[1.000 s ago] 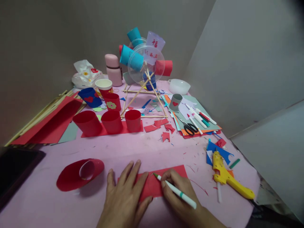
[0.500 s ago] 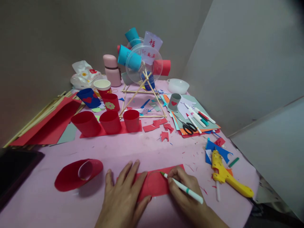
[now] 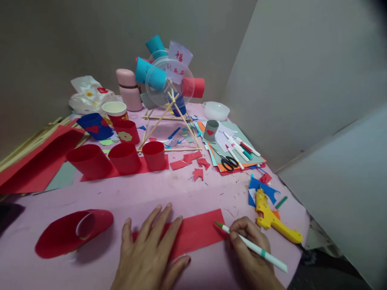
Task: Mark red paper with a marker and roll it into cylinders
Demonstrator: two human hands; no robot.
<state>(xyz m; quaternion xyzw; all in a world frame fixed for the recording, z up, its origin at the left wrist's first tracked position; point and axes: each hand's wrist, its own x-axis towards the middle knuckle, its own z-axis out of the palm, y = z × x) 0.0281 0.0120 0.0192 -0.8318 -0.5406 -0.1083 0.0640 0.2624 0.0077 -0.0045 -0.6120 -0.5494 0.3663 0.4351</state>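
We see a strip of matt red paper [image 3: 196,233] at the near edge of the surface, which has a matt pink covering [image 3: 145,189], faintly scuffed. The pen [image 3: 260,253] at the strip's end has a smooth white plastic barrel with a green tip. Toward the right edge we find a glue gun [image 3: 272,219] in glossy yellow plastic. Further back, the red cups [image 3: 123,158] look like matt paper, the frame sticks [image 3: 157,125] like bare pale wood, and the discs [image 3: 169,80] like clear, shiny plastic. At the far left corner we note a crinkled glossy plastic bag [image 3: 87,94] and a smooth pink flask [image 3: 128,83].
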